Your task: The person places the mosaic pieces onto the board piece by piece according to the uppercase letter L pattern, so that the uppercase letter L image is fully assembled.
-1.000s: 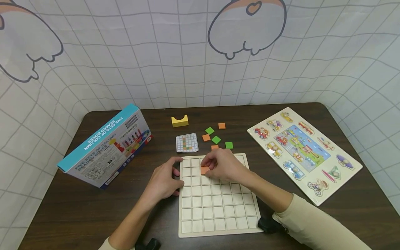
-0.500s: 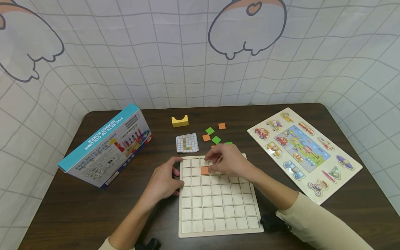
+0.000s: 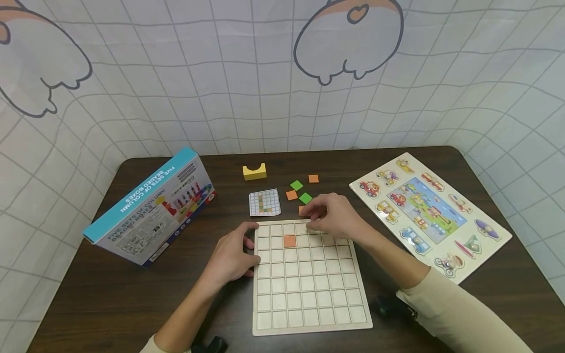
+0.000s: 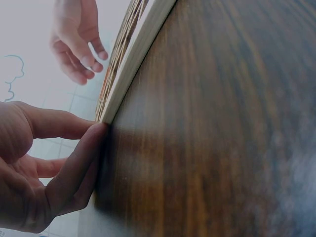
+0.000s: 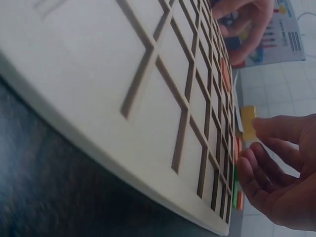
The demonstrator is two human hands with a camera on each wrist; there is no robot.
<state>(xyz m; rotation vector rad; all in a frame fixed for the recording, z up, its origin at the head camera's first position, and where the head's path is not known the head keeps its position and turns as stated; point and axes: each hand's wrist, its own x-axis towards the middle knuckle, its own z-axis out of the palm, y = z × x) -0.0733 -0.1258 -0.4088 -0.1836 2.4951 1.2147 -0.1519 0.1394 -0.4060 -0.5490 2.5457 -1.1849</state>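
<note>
A wooden grid board (image 3: pixel 304 294) lies on the table, with an orange square tile (image 3: pixel 289 241) in a cell of its second row. My left hand (image 3: pixel 232 252) rests at the board's upper left edge, thumb and fingertips touching the rim; the left wrist view shows those fingertips (image 4: pixel 98 129) right at the board's side. Over the top right of the board is my right hand (image 3: pixel 333 215), its fingers loosely bent and apart. Nothing shows between them in the right wrist view, where the hand (image 5: pixel 281 173) hovers past the grid.
Beyond the board lie green tiles (image 3: pixel 305 198), orange tiles (image 3: pixel 292 195) and a small card with a coloured grid pattern (image 3: pixel 264 202). Behind them stands a yellow notched block (image 3: pixel 254 173). A box (image 3: pixel 154 211) is at left, a picture puzzle board (image 3: pixel 446 255) at right.
My right hand has let go of the orange tile, which sits in its cell, and has moved right and away, now covering a green tile. The left hand keeps its place.
</note>
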